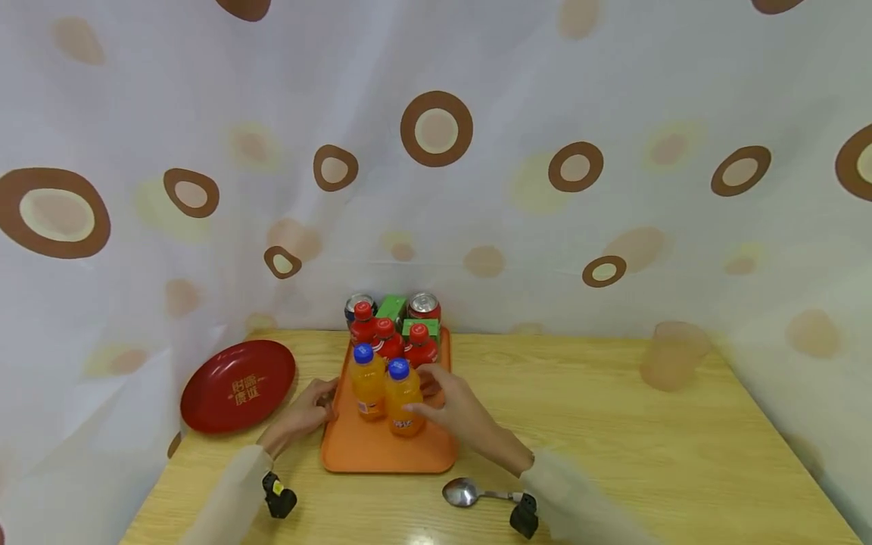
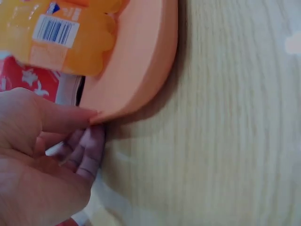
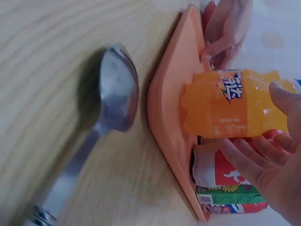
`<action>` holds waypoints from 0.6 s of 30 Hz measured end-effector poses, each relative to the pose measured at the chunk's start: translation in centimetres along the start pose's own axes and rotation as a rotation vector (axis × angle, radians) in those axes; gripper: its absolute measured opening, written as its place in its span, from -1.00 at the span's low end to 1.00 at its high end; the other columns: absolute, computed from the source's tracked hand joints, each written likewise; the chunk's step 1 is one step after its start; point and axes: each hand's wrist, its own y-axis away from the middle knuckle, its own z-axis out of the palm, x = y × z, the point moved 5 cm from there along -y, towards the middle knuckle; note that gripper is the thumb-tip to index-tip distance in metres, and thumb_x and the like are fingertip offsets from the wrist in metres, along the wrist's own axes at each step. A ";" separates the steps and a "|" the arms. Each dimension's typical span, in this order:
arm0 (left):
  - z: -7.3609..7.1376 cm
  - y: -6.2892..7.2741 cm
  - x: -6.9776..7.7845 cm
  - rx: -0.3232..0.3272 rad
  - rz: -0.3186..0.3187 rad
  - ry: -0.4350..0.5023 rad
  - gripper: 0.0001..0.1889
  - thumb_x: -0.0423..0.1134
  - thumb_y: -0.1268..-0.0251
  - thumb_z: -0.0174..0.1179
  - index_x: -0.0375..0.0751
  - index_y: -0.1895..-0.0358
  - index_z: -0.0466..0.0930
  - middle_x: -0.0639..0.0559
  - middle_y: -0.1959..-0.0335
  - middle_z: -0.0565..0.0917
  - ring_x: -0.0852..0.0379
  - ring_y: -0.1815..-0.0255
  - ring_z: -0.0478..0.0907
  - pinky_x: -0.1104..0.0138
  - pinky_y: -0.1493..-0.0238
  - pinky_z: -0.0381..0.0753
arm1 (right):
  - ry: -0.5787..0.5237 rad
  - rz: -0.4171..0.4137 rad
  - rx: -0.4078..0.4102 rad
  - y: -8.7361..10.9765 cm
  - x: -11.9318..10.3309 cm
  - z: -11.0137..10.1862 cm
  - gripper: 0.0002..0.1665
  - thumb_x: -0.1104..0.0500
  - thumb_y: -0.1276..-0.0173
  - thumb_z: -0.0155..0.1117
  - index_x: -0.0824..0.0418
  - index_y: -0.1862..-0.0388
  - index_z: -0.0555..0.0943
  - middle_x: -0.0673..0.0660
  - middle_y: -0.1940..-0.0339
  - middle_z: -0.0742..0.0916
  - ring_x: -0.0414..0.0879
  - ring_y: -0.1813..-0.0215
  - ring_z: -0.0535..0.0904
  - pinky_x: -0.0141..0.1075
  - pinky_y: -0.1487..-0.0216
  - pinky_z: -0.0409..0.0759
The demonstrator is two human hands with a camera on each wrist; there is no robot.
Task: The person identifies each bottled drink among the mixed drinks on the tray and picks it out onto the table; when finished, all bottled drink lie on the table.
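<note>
My left hand pinches the left rim of an orange tray, thumb on top and fingers underneath in the left wrist view. Two orange soda bottles with blue caps stand upright near the tray's middle. Around the front right one, my right hand has its thumb on one side and its fairly straight fingers on the other. How firmly they touch it is hard to tell. Behind stand several red-labelled bottles with red caps, then green boxes and two cans at the back.
A red plate with gold characters lies left of the tray. A metal spoon lies in front of the tray's right corner, by my right wrist. Far right stands a translucent pinkish cup. A patterned curtain backs the table.
</note>
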 end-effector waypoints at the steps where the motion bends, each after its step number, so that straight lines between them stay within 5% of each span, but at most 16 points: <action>1: -0.1 0.2 0.1 0.002 -0.003 -0.004 -0.20 -0.62 -0.13 0.11 -0.69 -0.52 0.09 -0.34 0.01 0.36 -0.07 0.11 0.26 0.27 0.13 0.32 | 0.007 -0.002 -0.008 -0.1 0.0 0.4 -0.33 0.15 -0.38 0.51 0.36 -0.35 0.46 0.24 -0.12 0.69 0.12 -0.09 0.66 0.05 -0.13 0.70; 6: -0.5 0.4 0.7 0.033 -0.023 -0.057 -0.20 -0.60 -0.06 0.17 -0.74 -0.47 0.17 -0.39 0.00 0.42 -0.12 0.06 0.32 0.23 0.06 0.39 | 0.002 0.018 0.000 -0.3 -0.2 1.6 -0.27 0.15 -0.38 0.51 0.36 -0.41 0.43 0.24 -0.15 0.68 0.11 -0.14 0.64 -0.01 -0.15 0.71; 11: -0.8 -0.5 1.0 0.060 -0.023 -0.103 -0.21 -0.59 0.02 0.17 -0.72 -0.43 0.26 -0.39 0.02 0.49 -0.11 0.06 0.37 0.22 0.01 0.42 | -0.118 0.039 0.077 -0.7 -0.2 1.9 -0.29 0.20 -0.37 0.51 0.31 -0.41 0.43 0.23 -0.20 0.68 0.12 -0.21 0.63 -0.01 -0.22 0.67; 15: -0.8 -1.4 1.2 0.083 0.026 -0.158 -0.26 -0.64 0.08 0.12 -0.75 -0.37 0.35 -0.37 0.11 0.53 -0.06 0.15 0.35 0.26 0.08 0.37 | -0.183 0.045 0.121 -0.8 0.0 2.2 -0.30 0.19 -0.37 0.51 0.30 -0.41 0.45 0.23 -0.20 0.68 0.12 -0.23 0.62 -0.05 -0.25 0.65; 18: -0.5 -1.7 1.4 0.097 -0.005 -0.223 -0.35 -0.63 0.01 0.08 -0.75 -0.31 0.42 -0.38 0.14 0.64 -0.07 0.21 0.48 0.27 0.16 0.50 | -0.195 0.053 0.135 -0.5 0.3 2.4 -0.29 0.19 -0.37 0.51 0.26 -0.43 0.45 0.21 -0.21 0.68 0.10 -0.23 0.62 -0.03 -0.27 0.64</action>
